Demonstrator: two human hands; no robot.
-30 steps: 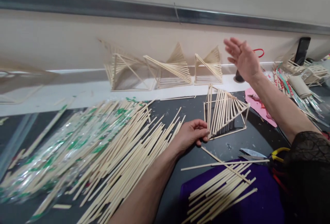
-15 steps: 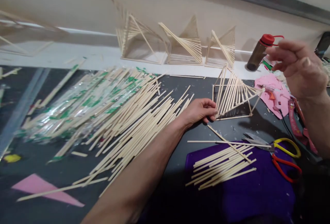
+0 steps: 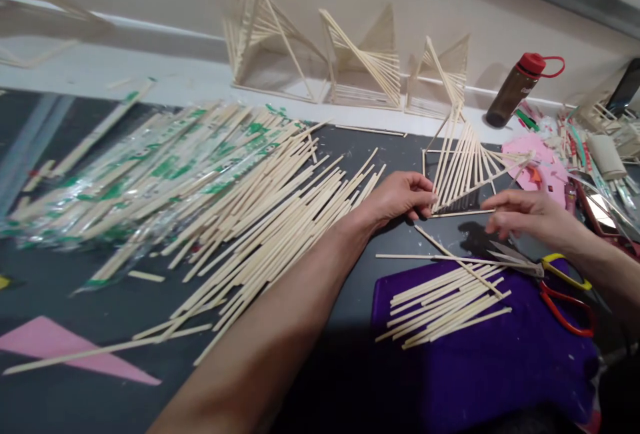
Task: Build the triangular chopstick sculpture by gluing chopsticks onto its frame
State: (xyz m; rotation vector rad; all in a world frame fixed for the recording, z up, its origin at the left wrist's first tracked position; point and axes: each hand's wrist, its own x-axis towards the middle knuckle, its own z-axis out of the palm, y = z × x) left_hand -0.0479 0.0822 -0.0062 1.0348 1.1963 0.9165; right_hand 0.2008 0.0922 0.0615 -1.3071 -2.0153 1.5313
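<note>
A small twisted frame of thin wooden sticks (image 3: 463, 177) stands on the dark table, its sticks fanned out. My left hand (image 3: 403, 195) pinches its near left corner between thumb and fingers. At the other end of the near base stick, my right hand (image 3: 523, 213) closes its fingers around the near right corner, partly hiding it. Below the hands, scissors (image 3: 537, 267) with one yellow and one red handle lie by a purple sheet (image 3: 490, 367). Cut sticks (image 3: 445, 311) rest on that sheet, and two longer ones cross above them.
Loose wooden sticks (image 3: 280, 241) and plastic-wrapped bundles (image 3: 165, 167) spread over the left side. Finished stick frames (image 3: 363, 61) line the wall. A dark bottle (image 3: 515, 91) with a red cap stands behind, near pink paper (image 3: 520, 147). A pink paper triangle (image 3: 75, 351) lies front left.
My right hand has come down from its raised, blurred position at the right to the frame's near right corner. My left hand keeps its hold. The view has shifted slightly.
</note>
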